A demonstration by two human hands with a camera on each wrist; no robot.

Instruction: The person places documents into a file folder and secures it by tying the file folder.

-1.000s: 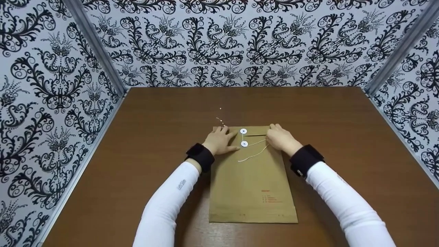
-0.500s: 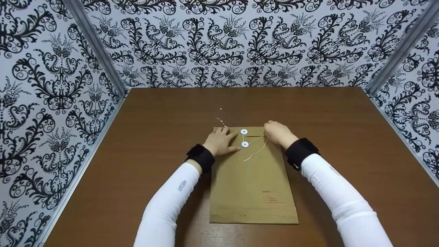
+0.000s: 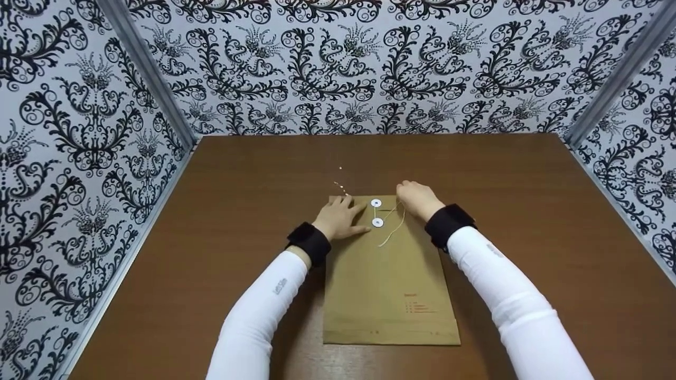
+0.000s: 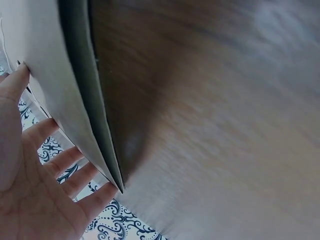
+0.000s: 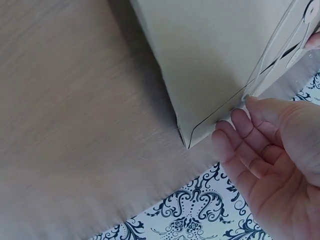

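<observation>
A brown paper envelope (image 3: pixel 385 285) lies flat on the table, its flap end at the far side. Two white round discs (image 3: pixel 377 222) sit one above the other near that end, joined by a white string (image 3: pixel 392 232). My left hand (image 3: pixel 338 219) rests on the envelope's far left corner with fingers spread; the left wrist view shows its straight fingers (image 4: pixel 75 180) against the paper's edge. Over the far right part, my right hand (image 3: pixel 417 199) pinches the string between thumb and forefinger, clearest in the right wrist view (image 5: pixel 270 150). The string's loose end trails down onto the envelope.
The brown wooden table (image 3: pixel 237 179) spreads around the envelope. Patterned black-and-white walls (image 3: pixel 338 68) close it in at the back and both sides. Small bright specks (image 3: pixel 340 184) show just beyond the envelope's far left corner.
My right hand has moved left and a little away from me, drawing the string toward the flap's far edge. The left hand and the envelope have stayed in place.
</observation>
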